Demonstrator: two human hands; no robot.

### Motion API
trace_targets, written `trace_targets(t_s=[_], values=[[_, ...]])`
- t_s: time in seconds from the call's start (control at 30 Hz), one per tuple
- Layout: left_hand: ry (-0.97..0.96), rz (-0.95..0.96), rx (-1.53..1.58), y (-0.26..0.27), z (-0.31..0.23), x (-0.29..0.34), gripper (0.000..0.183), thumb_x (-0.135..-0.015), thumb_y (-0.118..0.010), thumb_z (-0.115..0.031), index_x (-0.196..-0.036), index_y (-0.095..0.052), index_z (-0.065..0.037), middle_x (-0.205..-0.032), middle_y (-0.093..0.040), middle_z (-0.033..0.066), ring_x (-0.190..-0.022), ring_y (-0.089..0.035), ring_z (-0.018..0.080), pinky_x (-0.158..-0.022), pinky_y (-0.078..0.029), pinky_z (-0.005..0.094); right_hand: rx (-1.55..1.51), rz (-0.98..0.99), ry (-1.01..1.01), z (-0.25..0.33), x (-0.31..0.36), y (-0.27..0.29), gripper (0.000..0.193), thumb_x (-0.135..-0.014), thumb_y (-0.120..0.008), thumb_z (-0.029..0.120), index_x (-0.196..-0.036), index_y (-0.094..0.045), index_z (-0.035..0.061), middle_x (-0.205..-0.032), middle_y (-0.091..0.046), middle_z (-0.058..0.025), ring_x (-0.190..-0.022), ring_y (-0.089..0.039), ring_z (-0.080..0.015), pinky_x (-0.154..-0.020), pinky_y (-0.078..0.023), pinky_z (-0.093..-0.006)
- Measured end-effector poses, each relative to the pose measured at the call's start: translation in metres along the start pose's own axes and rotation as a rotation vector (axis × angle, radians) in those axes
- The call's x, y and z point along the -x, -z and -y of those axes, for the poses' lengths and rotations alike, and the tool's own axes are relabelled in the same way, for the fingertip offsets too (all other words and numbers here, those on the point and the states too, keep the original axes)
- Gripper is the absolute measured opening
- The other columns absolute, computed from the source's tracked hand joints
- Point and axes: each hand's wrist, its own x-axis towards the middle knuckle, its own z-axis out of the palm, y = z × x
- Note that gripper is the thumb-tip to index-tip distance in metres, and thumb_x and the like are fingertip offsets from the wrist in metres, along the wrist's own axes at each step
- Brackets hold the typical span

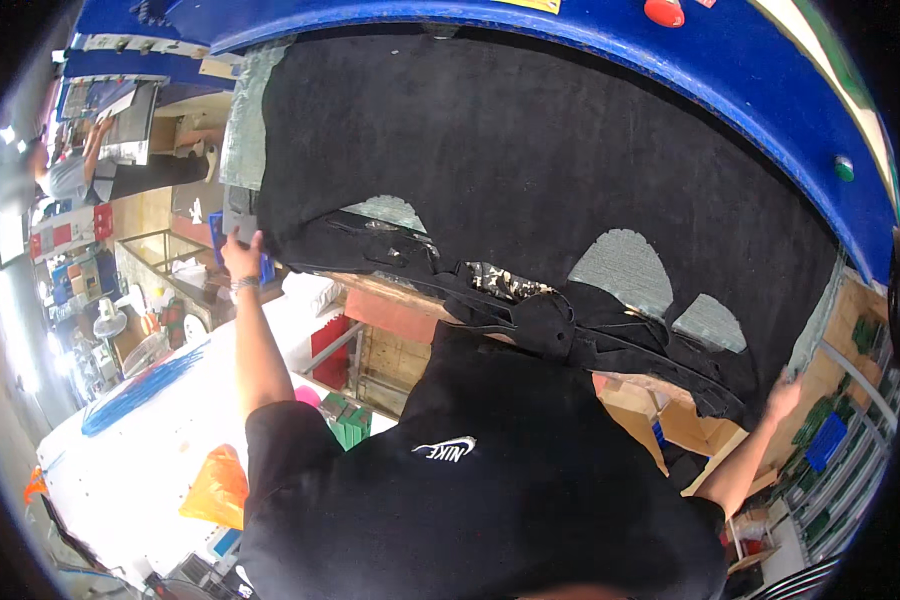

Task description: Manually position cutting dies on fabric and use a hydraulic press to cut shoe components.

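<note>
A wide black sheet (530, 130) with rounded cut-outs lies over a grey-green board (624, 268), whose surface shows through the holes and along both sides. My left hand (242, 258) is beside the sheet's near left corner, thumb and fingers apart, with nothing visible between them. At the near right corner, my right hand (784, 396) touches or nearly touches the board's edge; its fingers are partly hidden and blurred. Crumpled black scraps (560, 325) lie along the near edge in front of my body, with a camouflage-patterned piece (510, 281) among them.
A blue machine beam (670, 80) spans the far side, bearing a red knob (664, 12). To the left stands a white table (130, 410) with an orange bag (217, 488). Metal racks (850, 440) are at right. Another person (70, 178) works at far left.
</note>
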Motion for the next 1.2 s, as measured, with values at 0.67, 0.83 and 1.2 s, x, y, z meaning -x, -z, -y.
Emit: trace_targets(t_s=[0.67,0.83,1.2], values=[[0.960,0.611,0.678,0.059,-0.102,0.609,0.052,-0.091,-0.072,-0.039,-0.126,-0.063,-0.002,-0.094,-0.070,0.0104,-0.087,-0.066,0.0186,-0.080,-0.053,0.0328,-0.637,0.002,1.781,0.675,0.194,0.190,0.055,-0.094,-0.066,0.036,-0.139,-0.053,0.0071,-0.150,-0.043,-0.0179,-0.140,-0.038,-0.0402,-0.110,-0.034,-0.0594],[1.489,0.293,1.004,0.052,-0.095,0.700,0.047,-0.092,-0.070,-0.033,-0.123,-0.064,0.001,-0.098,-0.073,0.0155,-0.087,-0.071,0.0207,-0.077,-0.056,0.0340,-0.255,-0.256,1.687,0.693,0.209,0.153,0.069,-0.101,-0.048,0.052,-0.157,-0.032,0.0150,-0.164,-0.025,-0.0155,-0.148,-0.026,-0.0404,-0.111,-0.026,-0.0689],[2.268,-1.260,1.104,-0.041,0.126,0.811,0.051,-0.091,-0.073,-0.019,-0.135,-0.052,-0.004,-0.104,-0.065,0.0134,-0.090,-0.066,0.0255,-0.073,-0.059,0.0424,-0.294,0.077,1.727,0.704,0.175,0.203,0.057,-0.104,-0.052,0.039,-0.139,-0.051,-0.0051,-0.142,-0.051,-0.0277,-0.133,-0.047,-0.0406,-0.111,-0.038,-0.0431]])
